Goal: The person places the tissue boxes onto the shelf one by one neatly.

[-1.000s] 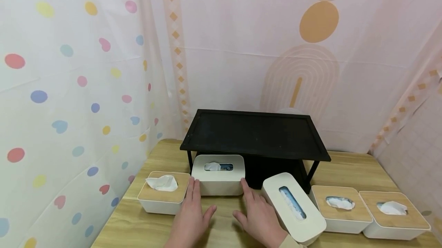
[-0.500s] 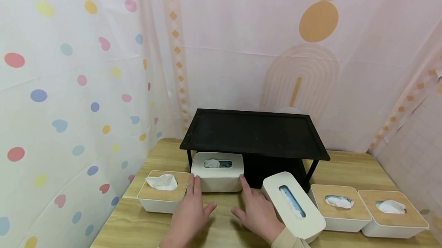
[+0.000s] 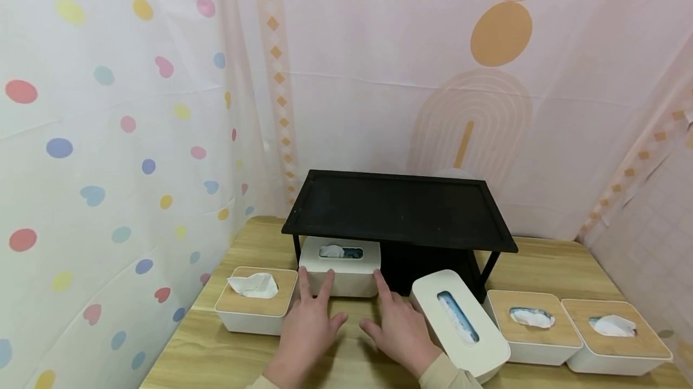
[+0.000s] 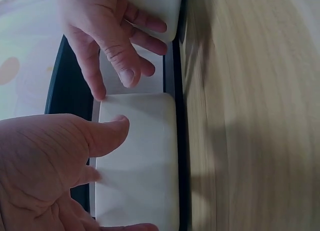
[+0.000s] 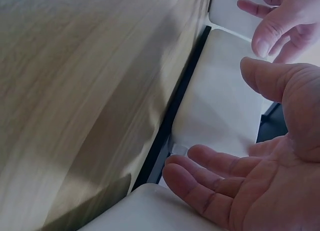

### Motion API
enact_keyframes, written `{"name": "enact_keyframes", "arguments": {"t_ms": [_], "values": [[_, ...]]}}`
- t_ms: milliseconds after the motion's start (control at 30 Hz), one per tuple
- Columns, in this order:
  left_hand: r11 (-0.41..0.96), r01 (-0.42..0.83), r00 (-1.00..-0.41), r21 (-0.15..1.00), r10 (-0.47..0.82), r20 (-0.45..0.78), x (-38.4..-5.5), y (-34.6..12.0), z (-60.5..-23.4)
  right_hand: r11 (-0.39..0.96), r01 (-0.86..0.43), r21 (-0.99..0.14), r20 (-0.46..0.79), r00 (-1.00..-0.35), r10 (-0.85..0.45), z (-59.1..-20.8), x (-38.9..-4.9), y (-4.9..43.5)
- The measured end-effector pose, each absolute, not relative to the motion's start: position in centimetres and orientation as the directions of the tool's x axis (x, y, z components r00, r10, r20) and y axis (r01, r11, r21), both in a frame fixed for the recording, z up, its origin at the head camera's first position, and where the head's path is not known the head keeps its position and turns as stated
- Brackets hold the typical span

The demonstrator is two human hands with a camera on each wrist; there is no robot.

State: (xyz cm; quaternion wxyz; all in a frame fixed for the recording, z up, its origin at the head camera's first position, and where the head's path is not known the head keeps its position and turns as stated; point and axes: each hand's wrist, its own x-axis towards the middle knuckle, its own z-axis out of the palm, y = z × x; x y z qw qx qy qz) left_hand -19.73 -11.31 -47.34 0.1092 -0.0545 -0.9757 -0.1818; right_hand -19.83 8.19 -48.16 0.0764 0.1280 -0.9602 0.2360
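A white tissue box with a tissue in its slot sits partly under the top of the black two-tier rack, on its lower shelf at the left. My left hand lies before it, index and middle fingers spread, their tips at the upper front edge. On the other side, my right hand reaches a straight index finger to the box's right front corner. Both thumbs point inward, apart from each other. The left wrist view shows the box front between the hands; the right wrist view shows its front too.
A bamboo-lidded tissue box stands left of my left hand. An all-white tissue box lies angled beside my right hand, against the rack's right front. Farther right are two more bamboo-lidded boxes, one nearer and one at the table's edge. Curtains hang behind.
The white tissue box has slid a little farther back under the rack top. My left fingers have spread and shifted from its left corner onto its front; my right hand followed forward slightly.
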Motion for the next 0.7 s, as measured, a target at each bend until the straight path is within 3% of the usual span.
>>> {"name": "enact_keyframes", "arguments": {"t_ms": [233, 700], "values": [[0.933, 0.158, -0.964, 0.323, 0.075, 0.254, -20.5, -10.2, -47.5, 0.860, -0.283, -0.426, 0.222, -0.954, -0.204, -48.2, -20.3, 7.9], [0.938, 0.118, -0.985, 0.327, 0.068, 0.158, -21.9, -9.7, -47.2, 0.865, -0.268, -0.425, 0.220, -0.957, -0.188, -48.2, -21.2, 7.5]]}}
